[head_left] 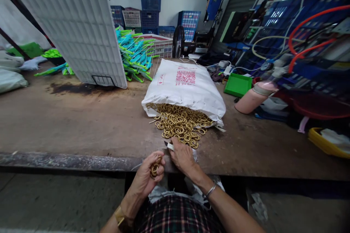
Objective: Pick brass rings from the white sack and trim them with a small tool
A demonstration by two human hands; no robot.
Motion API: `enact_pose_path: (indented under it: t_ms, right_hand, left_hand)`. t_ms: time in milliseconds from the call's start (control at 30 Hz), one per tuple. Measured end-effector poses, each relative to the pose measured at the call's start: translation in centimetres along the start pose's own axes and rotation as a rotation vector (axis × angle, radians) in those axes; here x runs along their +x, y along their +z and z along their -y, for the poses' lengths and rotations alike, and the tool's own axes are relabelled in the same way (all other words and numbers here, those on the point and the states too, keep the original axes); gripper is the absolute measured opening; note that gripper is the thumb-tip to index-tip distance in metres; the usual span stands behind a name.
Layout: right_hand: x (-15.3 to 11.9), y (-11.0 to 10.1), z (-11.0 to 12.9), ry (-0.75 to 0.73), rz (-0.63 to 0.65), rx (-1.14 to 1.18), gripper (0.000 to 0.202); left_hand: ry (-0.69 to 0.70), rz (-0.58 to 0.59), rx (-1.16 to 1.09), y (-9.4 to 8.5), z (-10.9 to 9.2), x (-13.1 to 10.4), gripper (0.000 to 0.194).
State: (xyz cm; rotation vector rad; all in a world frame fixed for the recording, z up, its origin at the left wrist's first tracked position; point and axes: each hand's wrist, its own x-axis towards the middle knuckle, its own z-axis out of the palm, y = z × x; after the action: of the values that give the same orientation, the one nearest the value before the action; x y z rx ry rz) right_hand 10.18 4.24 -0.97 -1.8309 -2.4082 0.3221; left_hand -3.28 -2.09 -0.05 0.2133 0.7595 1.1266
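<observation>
Clutching brass-coloured rings (154, 169), left fingers (156, 153) curl snug; right fingers (175, 142) pinch a white-handled blade (170, 146), one slip could nick them

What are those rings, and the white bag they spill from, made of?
Rings: probably metal, golden and shiny; bright glints suggest it, though coated plastic remains possible.
White bag: perhaps woven plastic, matte; soft creases suggest it, but no weave shows clearly.

Gold rings (180, 121), sack (168, 89) on table (82, 127)

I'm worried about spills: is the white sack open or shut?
Open. The sack gapes, and gold rings lie spread onto the table.
</observation>
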Motion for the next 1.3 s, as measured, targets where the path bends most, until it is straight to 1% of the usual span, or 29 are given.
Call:
enact_pose_path:
  t_ms: [133, 233, 333, 467, 533, 600, 700, 800, 867, 967, 1033, 1100, 1133, 1200, 1300]
  right_hand:
    - [-0.1, 0.4, -0.1, 0.011, -0.037, 0.025, 0.019]
    - [-0.2, 0.7, -0.4, -0.004, -0.066, 0.054, 0.02]
    - [-0.3, 0.8, -1.0, -0.039, -0.088, 0.149, 0.019]
    - [-0.7, 0.5, -1.6, -0.088, -0.127, 0.46, 0.012]
    - [-1.1, 0.3, -1.8, -0.117, -0.153, 0.595, 0.013]
    - [-1.4, 0.2, -2.0, -0.163, -0.15, 0.676, 0.014]
    - [-1.8, 0.0, -2.2, -0.209, -0.107, 0.755, 0.014]
    - [-1.7, -0.3, -2.3, -0.206, -0.055, 0.854, 0.015]
    - [-1.5, -0.5, -2.3, -0.164, -0.001, 0.942, 0.018]
    - [-1.0, -0.6, -2.6, -0.062, 0.104, 1.066, 0.022]
    - [-0.8, -0.5, -2.9, -0.003, 0.202, 1.133, 0.026]
    - [-0.6, -0.4, -3.3, 0.044, 0.31, 1.196, 0.032]
    - [-0.6, -0.3, -3.5, 0.064, 0.355, 1.228, 0.034]
    - [-0.6, -0.3, -3.8, 0.087, 0.408, 1.279, 0.034]
    - [-0.6, -0.4, -4.0, 0.059, 0.392, 1.273, 0.031]
  left_hand:
    - [-0.029, -0.041, -0.151, -0.4, -0.1, 0.2, 0.022]
    - [-0.003, -0.082, -0.122, -0.3, -0.1, 0.2, 0.025]
    - [0.099, -0.123, 0.056, 0.2, 0.2, 0.1, 0.031]
    - [0.235, -0.219, 0.369, 1.2, 0.7, 0.4, 0.036]
    - [0.254, -0.264, 0.471, 1.7, 0.9, 0.6, 0.04]
    - [0.245, -0.278, 0.531, 2.3, 1.2, 0.9, 0.042]
    - [0.233, -0.257, 0.612, 3.0, 1.6, 1.3, 0.04]
    - [0.288, -0.258, 0.734, 3.4, 2.0, 1.5, 0.034]
    - [0.355, -0.289, 0.831, 3.6, 2.1, 1.6, 0.03]
    - [0.488, -0.32, 0.979, 4.1, 2.3, 1.5, 0.026]
    - [0.576, -0.324, 1.049, 4.5, 2.5, 1.5, 0.024]
    - [0.622, -0.326, 1.073, 4.9, 2.7, 1.5, 0.024]
    - [0.618, -0.327, 1.068, 5.0, 2.9, 1.5, 0.024]
    - [0.557, -0.329, 1.015, 5.2, 3.1, 1.5, 0.025]
    - [0.42, -0.328, 0.885, 5.4, 3.4, 1.3, 0.026]
